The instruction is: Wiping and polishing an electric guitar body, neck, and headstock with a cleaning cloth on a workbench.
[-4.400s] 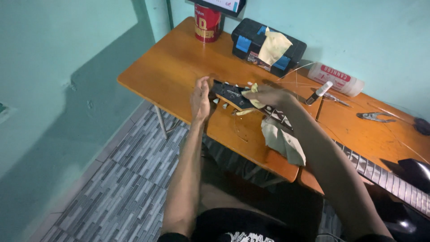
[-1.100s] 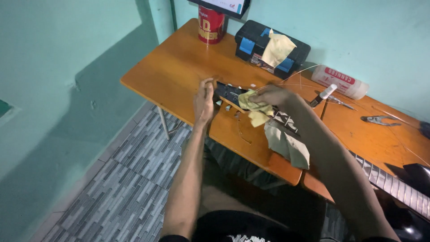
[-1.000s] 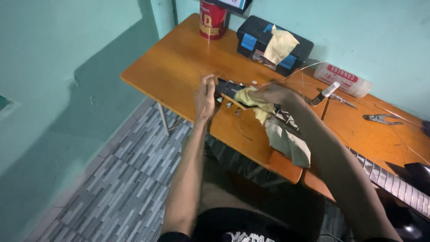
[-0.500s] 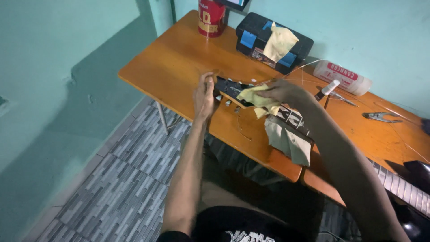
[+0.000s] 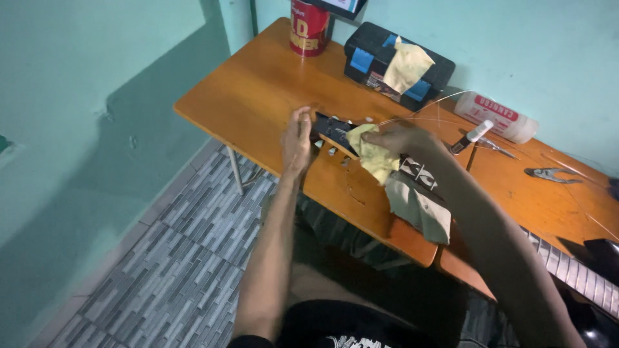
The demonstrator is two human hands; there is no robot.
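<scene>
A black guitar headstock (image 5: 330, 131) with pale tuning pegs lies on the orange wooden table (image 5: 264, 90). My left hand (image 5: 296, 138) cups the tip of the headstock, fingers upright against it. My right hand (image 5: 400, 138) presses a yellow cloth (image 5: 374, 158) onto the headstock, fingers closed on the cloth. A grey-beige cloth (image 5: 419, 206) lies under the guitar neck and hangs over the table's front edge. The fretboard (image 5: 567, 270) runs off to the lower right.
A black and blue toolbox (image 5: 371, 55) with a yellow cloth (image 5: 406, 64) on it stands at the back, next to a red tin (image 5: 308, 29). A white tube (image 5: 496, 116), a marker (image 5: 472, 135), pliers (image 5: 548, 174) and loose strings lie on the right. Grey tiled floor (image 5: 167, 270) lies to the left.
My right hand has rubbed the yellow cloth back and forth a little along the headstock. My left hand has stayed at the headstock tip. The camera view has shifted slightly.
</scene>
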